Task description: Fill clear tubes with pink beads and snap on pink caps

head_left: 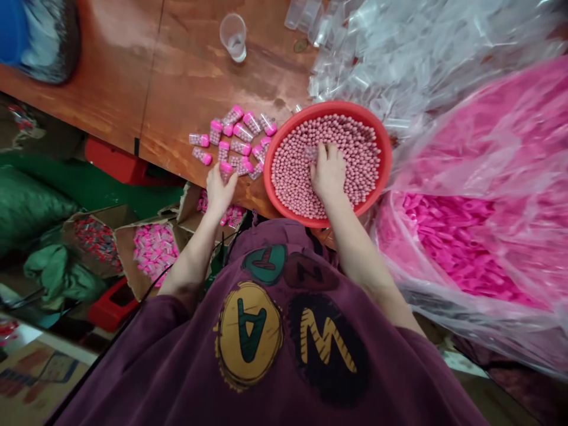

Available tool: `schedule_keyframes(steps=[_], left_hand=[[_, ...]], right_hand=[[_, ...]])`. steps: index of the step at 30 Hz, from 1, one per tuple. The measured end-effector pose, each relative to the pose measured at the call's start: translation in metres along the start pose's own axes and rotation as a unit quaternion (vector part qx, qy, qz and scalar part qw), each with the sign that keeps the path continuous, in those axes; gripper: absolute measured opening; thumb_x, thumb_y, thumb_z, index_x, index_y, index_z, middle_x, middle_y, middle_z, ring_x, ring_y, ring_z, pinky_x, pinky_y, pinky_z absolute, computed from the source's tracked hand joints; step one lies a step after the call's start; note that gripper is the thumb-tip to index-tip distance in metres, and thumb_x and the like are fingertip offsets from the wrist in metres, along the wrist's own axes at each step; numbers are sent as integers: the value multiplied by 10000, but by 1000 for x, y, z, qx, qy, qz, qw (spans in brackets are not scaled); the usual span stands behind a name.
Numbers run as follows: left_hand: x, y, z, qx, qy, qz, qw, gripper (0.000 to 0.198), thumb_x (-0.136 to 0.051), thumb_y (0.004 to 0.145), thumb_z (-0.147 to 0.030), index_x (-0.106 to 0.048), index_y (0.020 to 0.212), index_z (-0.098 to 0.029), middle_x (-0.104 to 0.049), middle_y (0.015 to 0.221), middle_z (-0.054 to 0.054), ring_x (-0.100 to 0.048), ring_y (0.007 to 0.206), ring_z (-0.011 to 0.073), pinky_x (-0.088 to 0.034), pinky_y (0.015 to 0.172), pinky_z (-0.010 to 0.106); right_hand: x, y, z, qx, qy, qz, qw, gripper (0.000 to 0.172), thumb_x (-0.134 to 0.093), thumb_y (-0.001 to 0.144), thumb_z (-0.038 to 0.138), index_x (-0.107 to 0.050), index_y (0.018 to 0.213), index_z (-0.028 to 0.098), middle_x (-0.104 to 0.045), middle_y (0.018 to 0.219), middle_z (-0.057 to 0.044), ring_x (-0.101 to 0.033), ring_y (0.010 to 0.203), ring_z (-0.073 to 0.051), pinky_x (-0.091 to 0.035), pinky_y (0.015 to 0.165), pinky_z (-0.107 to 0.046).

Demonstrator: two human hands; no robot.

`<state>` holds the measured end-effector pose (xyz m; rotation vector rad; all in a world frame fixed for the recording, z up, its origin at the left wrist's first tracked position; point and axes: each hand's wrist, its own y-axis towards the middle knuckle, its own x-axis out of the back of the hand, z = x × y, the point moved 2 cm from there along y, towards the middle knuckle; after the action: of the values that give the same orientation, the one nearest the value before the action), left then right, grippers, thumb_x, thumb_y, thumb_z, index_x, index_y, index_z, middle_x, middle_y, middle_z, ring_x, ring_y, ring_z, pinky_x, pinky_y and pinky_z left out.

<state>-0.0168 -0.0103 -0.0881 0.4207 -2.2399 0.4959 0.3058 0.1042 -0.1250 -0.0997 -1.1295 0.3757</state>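
Note:
My right hand [329,174] is in a red oval basin [386,145] full of small pink beads [293,177]. Its fingers close on a small clear plastic tube [310,152] lying among the beads. My left hand [220,190] is at the table's front edge, thumb and fingers around a small bead-filled bottle with a pink cap [226,168]. Several similar pink-capped bottles [242,131] lie loosely in a group just beyond that hand, left of the basin.
A clear cup [233,36] stands on the wooden table [186,77]. Empty clear tubes [399,47] heap up at the back right. A plastic bag of pink pieces [461,236] sits at right. Cardboard boxes [153,251] of filled bottles stand below the table edge at left.

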Motion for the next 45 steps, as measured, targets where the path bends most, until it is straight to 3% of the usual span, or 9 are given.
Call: schedule_keyframes(steps=[3,7,13,18,23,30,34,39,45], left_hand=[[-30,14,-33,-68,49,17,996,574,-768,1045,-297,-656,1595,-178,-652,1766,238,-562,1730,402,-402,1511,641],[-92,11,-117,-232,73,254,936,555,-684,1028,-139,-691,1582,-143,-613,1831,204,-568,1744,343,-417,1513,511],[-115,10,-157,-224,102,446,861,222,-743,984,-217,-854,1154,-127,-878,1210,178,-828,1163,346,-635,1145,458],[-126,17,-153,-211,87,465,856,256,-786,776,-199,-816,1027,-162,-861,1025,111,-797,1000,312,-634,1003,411],[-130,9,-163,-161,70,442,880,367,-770,831,-218,-818,1182,-120,-874,1132,114,-798,1040,287,-655,1023,398],[-128,9,-165,-249,326,296,863,426,-523,1014,-102,-778,1348,-36,-732,1510,336,-686,1433,490,-564,1244,608],[-164,-11,-171,-246,273,315,875,322,-518,951,-48,-749,1151,-151,-745,1445,263,-675,1374,424,-557,1231,526],[-180,-17,-173,-174,153,321,918,189,-678,938,-221,-527,840,-277,-748,1128,148,-716,1149,337,-602,1101,439],[-150,-2,-140,-162,-38,258,952,265,-732,868,-395,-700,1094,-259,-828,1300,113,-741,1357,340,-525,1350,527]], right_hand=[[-4,1,-4,14,-36,30,999,521,-447,1158,165,-705,1601,69,-707,1592,-289,-658,1459,-426,-557,1276,-622],[-3,-27,-7,72,-41,46,995,502,-448,1188,199,-739,1591,126,-767,1444,-243,-689,1290,-388,-579,1148,-544],[0,-70,-11,100,-14,78,992,488,-489,1210,182,-775,1606,179,-824,1333,-198,-693,1245,-352,-533,1119,-498],[-3,-84,1,51,27,81,995,512,-470,1240,217,-746,1670,189,-825,1439,-206,-697,1324,-351,-520,1200,-509],[1,-91,-5,-4,113,15,993,692,-444,1159,110,-614,1821,215,-779,1596,-178,-702,1453,-340,-570,1283,-524],[39,-154,-172,-231,110,-268,929,440,-462,1157,236,-832,1389,176,-778,1333,-191,-728,1307,-340,-611,1246,-584],[58,-158,-237,-333,62,-219,915,380,-637,1013,192,-823,1332,102,-737,1339,-245,-709,1276,-390,-578,1250,-679],[76,-147,-233,-350,127,-213,903,201,-644,1003,192,-824,1090,171,-753,1213,-206,-708,1171,-350,-593,1231,-609],[76,-185,-226,-363,244,-372,819,302,-603,1044,461,-699,1204,223,-713,1002,-68,-704,895,-247,-686,899,-426]])
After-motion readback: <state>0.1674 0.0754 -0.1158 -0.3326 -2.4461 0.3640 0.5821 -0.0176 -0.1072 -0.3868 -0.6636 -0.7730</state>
